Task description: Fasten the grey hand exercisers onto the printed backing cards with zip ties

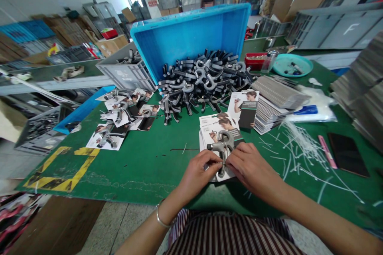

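Note:
A grey and black hand grip strengthener (223, 145) with a metal spring lies on a printed backing card (206, 129) in front of me. My left hand (203, 169) is closed in a pinch at its lower handle. From the other side my right hand (243, 161) pinches at the same spot, the fingertips of both hands nearly meeting. Between them shows a bit of thin pale strip, which looks like a cable tie; most of it is hidden by the fingers. More cards lie under this one, and another printed card (248, 109) is just behind.
A tipped blue crate (191, 32) spills a heap of hand grips (203, 79). Carded grips (119, 113) lie at left. At right are stacked cards (269, 107), loose white cable ties (302, 147), a pink cutter (327, 151), a phone (348, 154) and a turquoise tray (308, 65).

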`<state>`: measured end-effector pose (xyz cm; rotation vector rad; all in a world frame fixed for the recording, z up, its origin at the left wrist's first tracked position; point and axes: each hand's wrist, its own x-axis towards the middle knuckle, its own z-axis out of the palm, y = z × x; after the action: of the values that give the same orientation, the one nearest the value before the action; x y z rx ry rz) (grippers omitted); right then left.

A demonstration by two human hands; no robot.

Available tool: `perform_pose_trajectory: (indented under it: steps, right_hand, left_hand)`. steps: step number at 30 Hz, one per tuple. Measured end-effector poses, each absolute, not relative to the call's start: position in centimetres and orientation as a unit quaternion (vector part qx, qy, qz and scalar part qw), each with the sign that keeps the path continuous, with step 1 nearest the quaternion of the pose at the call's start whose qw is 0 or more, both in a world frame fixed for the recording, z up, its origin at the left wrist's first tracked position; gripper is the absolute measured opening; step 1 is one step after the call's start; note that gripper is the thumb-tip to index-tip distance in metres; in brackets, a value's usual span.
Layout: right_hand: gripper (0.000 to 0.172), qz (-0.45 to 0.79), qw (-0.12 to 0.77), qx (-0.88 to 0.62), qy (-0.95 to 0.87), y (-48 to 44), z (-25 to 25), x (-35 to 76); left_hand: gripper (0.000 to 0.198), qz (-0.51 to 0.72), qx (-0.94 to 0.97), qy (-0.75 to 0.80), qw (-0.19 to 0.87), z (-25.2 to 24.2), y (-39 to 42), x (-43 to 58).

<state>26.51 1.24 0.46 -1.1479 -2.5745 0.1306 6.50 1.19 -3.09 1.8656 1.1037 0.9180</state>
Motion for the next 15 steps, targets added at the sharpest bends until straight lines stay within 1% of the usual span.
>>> perform_pose_trajectory:
  steps: [6,9,12,15]
  right_hand:
    - [0.022,0.085,0.175,-0.403,-0.894,1.5,0.6,26.3]
    - [0.017,0.110,0.186,-0.416,-0.883,1.5,0.5,26.3]
    - [0.015,0.127,0.204,-0.429,-0.871,1.3,0.3,26.2]
    - [0.012,0.138,0.218,-0.431,-0.865,1.4,0.4,25.9]
  left_hand:
    - [0.005,0.342,0.759,0.433,0.347,-2.5,1.1,6.2]
    - [0.011,0.316,0.776,0.432,0.335,-1.7,0.7,6.1]
    - [0.018,0.264,0.810,0.444,0.279,-0.9,0.3,6.3]
    - [0.019,0.222,0.835,0.457,0.212,-0.3,0.0,6.4]
